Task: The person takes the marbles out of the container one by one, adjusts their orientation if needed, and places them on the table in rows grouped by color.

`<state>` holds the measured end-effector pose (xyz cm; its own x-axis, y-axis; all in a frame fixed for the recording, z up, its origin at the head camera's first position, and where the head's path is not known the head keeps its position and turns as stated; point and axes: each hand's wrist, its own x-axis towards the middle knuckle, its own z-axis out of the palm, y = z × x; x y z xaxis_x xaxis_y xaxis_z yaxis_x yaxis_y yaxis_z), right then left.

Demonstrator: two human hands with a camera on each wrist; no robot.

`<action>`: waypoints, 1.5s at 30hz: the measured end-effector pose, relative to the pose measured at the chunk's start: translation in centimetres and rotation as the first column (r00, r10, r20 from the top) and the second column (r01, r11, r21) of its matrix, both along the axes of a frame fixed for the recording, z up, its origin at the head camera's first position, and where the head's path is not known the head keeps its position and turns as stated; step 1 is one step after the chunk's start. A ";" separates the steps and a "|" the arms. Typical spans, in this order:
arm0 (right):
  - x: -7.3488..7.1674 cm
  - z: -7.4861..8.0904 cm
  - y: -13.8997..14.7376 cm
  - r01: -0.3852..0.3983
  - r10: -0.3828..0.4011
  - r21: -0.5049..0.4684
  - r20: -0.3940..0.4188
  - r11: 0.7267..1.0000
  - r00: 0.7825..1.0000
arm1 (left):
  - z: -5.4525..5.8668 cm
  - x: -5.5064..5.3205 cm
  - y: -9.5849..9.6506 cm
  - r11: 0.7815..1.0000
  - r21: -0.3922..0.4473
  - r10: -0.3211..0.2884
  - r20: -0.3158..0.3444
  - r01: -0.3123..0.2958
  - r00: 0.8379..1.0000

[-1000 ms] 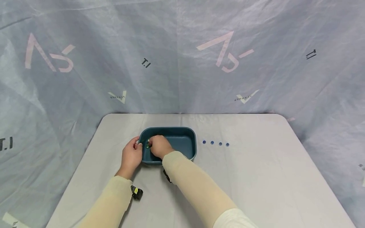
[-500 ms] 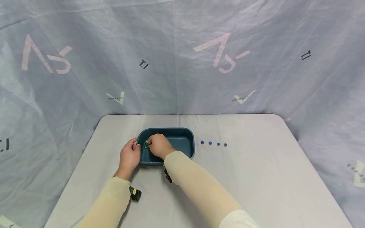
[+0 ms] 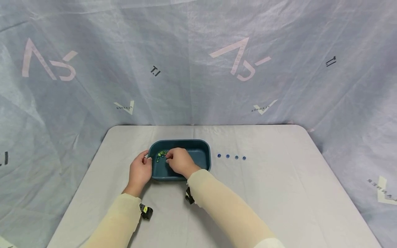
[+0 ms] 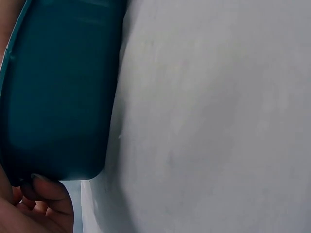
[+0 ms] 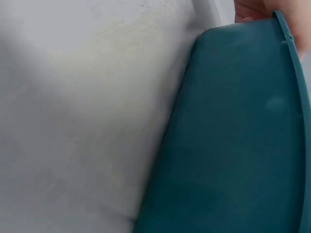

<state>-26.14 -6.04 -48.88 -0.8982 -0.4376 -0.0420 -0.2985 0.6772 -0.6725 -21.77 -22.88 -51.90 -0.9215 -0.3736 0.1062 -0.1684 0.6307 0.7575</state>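
Note:
A dark teal plastic bin (image 3: 158,178) stands on the table. At its left end my left hand (image 3: 141,171) grips the wall, and the left wrist view shows the curled fingers (image 4: 51,194) at the bin's corner. My right hand (image 3: 181,162) reaches over the front wall into the bin. Its fingers are bent, with the tips beside several small green glass marbles (image 3: 160,154) gathered in the left part of the bin. Whether a marble sits between those fingertips is hidden. The right wrist view shows the bin's outer wall (image 5: 228,126), not the right fingers.
Several small blue glass marbles (image 3: 227,156) lie in a row on the white-covered table (image 3: 279,193), to the right of the bin. A grey printed curtain (image 3: 192,69) hangs behind the table. A small black camera (image 3: 146,212) is strapped at the left wrist.
My right hand has drawn back to the right inside the bin, uncovering more of the green marbles. The left hand keeps its grip on the bin. The view has shifted slightly.

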 end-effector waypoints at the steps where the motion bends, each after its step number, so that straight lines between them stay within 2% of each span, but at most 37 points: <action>1: 0.1 0.0 0.3 -0.001 0.001 -0.011 0.002 1.000 1.000 | 0.0 0.0 0.0 1.000 -0.001 0.001 0.002 -0.001 1.000; 5: 0.4 0.0 1.6 -0.003 0.003 -0.054 -0.003 0.999 1.000 | 0.0 0.1 0.1 1.000 0.000 -0.001 0.005 0.001 1.000; 19: 1.2 1.4 6.9 0.016 -0.028 -0.122 -0.098 0.992 0.995 | -0.1 0.4 0.0 1.000 0.011 -0.001 0.001 0.001 1.000; 26: 1.9 1.8 9.4 0.055 -0.075 -0.178 -0.105 0.982 0.992 | -0.2 0.2 0.0 1.000 0.015 -0.008 0.008 0.008 1.000; 35: 3.1 2.0 12.1 0.170 -0.186 -0.290 -0.031 0.942 0.982 | -0.1 0.1 -0.1 1.000 0.015 -0.013 0.013 0.013 1.000; 40: 3.3 2.0 13.9 0.236 -0.262 -0.345 -0.030 0.908 0.965 | 0.0 0.1 -0.1 1.000 0.018 -0.017 0.012 0.016 1.000; 45: 3.2 1.2 15.9 0.252 -0.288 -0.355 -0.052 0.900 0.956 | 0.0 0.2 -0.2 1.000 0.013 -0.018 0.016 0.018 1.000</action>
